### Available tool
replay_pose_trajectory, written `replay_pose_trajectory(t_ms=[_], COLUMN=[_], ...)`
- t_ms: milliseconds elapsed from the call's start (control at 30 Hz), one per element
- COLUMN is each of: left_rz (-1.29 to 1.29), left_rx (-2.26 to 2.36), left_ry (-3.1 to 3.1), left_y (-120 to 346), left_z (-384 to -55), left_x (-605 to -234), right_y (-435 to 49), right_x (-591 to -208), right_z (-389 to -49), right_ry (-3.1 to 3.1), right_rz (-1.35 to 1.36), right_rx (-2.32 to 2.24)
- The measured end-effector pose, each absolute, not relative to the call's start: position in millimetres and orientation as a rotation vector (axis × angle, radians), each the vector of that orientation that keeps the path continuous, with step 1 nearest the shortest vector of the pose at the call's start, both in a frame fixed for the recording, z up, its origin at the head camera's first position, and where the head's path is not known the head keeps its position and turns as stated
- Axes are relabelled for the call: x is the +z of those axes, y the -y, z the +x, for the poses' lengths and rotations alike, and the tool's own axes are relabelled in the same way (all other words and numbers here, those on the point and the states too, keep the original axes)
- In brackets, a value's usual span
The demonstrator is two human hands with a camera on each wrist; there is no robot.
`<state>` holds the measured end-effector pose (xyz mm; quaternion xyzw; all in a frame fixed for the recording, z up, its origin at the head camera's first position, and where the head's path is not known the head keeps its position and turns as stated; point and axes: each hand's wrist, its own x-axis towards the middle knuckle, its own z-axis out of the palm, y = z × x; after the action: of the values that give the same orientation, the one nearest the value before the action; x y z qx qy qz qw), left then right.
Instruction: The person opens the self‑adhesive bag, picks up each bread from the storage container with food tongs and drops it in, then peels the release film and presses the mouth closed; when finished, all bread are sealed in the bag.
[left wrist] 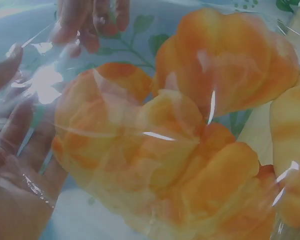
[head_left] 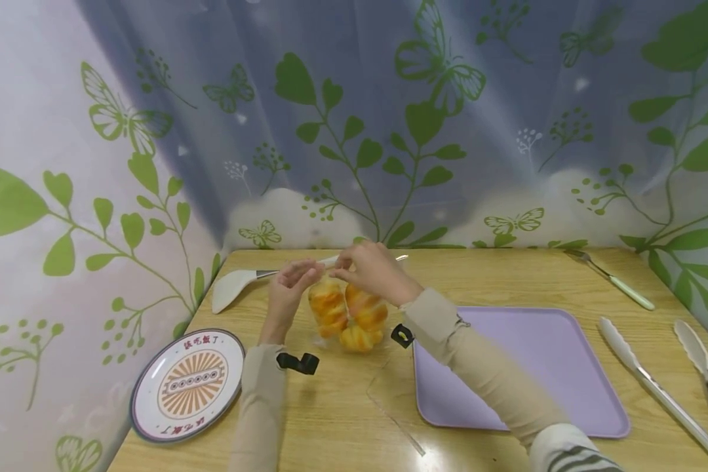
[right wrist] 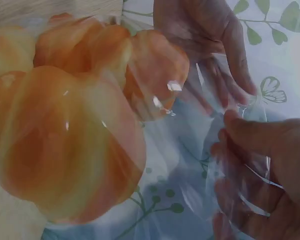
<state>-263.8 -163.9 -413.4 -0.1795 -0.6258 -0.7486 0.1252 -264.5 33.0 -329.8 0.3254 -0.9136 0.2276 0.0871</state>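
Observation:
A clear plastic bag (head_left: 323, 341) of orange-yellow bread rolls (head_left: 366, 311) is held up over the table by its top. My left hand (head_left: 286, 292) grips the bag's upper left edge, thumb toward the fingers. Opposite it, my right hand (head_left: 373, 270) pinches the upper right edge between thumb and fingertips. Several plump rolls (left wrist: 225, 60) press against the shiny film in the left wrist view. In the right wrist view the right fingers (right wrist: 235, 165) show through the plastic, close to the left hand (right wrist: 205, 35).
A patterned plate (head_left: 144, 400) lies at the left, and a white-headed utensil (head_left: 231, 290) behind the hands. At the right are a purple tray (head_left: 584, 387), a fork (head_left: 631, 292), and long tongs (head_left: 655, 387) beside another utensil (head_left: 699, 347). A curtain (head_left: 354, 131) hangs behind the wooden table (head_left: 330, 419).

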Motion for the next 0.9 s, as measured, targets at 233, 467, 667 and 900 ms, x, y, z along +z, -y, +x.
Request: replay_pose_trajectory(t_ms=[233, 467, 667, 900], left_rz=[-0.476, -0.455, -0.475, -0.583], left_rx=[-2.191, -2.195, -2.185, -2.216], left_ry=[1.832, 1.836, 1.865, 1.854], left_y=[160, 164, 164, 167], left_z=[-265, -264, -264, -264], left_x=[-414, -417, -416, -419], right_y=[-51, -96, -125, -133], right_x=[-331, -337, -347, -360], right_z=[-264, -268, -268, -263], right_ry=[2.810, 2.847, 2.823, 2.761], right_rz=[0.775, 0.641, 0.566, 0.579], right_rx=[0.741, 1.006, 1.225, 1.347])
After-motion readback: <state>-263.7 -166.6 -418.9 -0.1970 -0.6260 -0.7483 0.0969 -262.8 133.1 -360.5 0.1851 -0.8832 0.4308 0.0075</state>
